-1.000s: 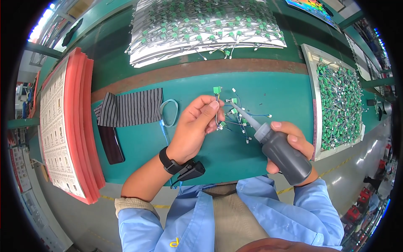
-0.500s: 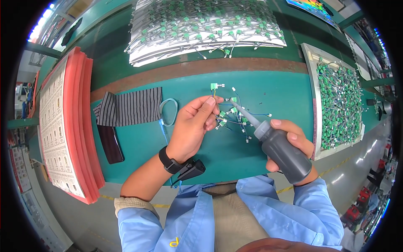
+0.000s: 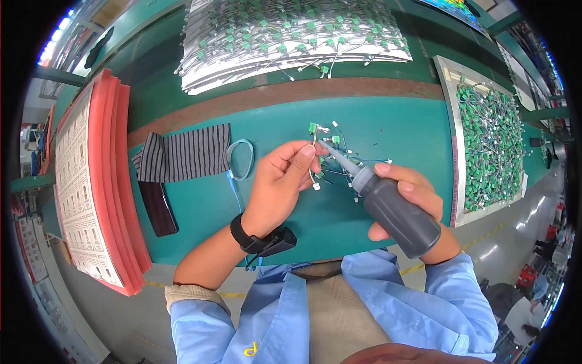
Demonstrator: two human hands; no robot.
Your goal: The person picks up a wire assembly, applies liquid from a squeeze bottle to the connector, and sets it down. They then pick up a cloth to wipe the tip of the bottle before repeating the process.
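My left hand (image 3: 280, 179) pinches the wires of a small green connector (image 3: 313, 128), which stands up above thumb and forefinger with a metallic part at its side. A white plug (image 3: 316, 186) hangs on a wire below those fingers. Wrapped around a dark grey squeeze bottle (image 3: 401, 219), my right hand (image 3: 420, 193) tilts it so the long tapered nozzle points up and left. Its tip is close to the held connector's wires; whether it touches cannot be seen. Behind the nozzle lie several green connectors (image 3: 336, 140) with dark wires and white plugs, partly hidden.
A frame tray (image 3: 456, 151) full of green wired connectors stands right. White sheets (image 3: 203, 80) bearing rows of them lie at the back. Left are a stack of red-edged printed boards (image 3: 115, 182), striped cloth (image 3: 194, 155), dark phone (image 3: 159, 209) and blue wrist strap (image 3: 242, 159).
My right hand has brought the bottle left, its nozzle tip moving from the loose connectors to the held one. The held connector has turned and shifted slightly right.
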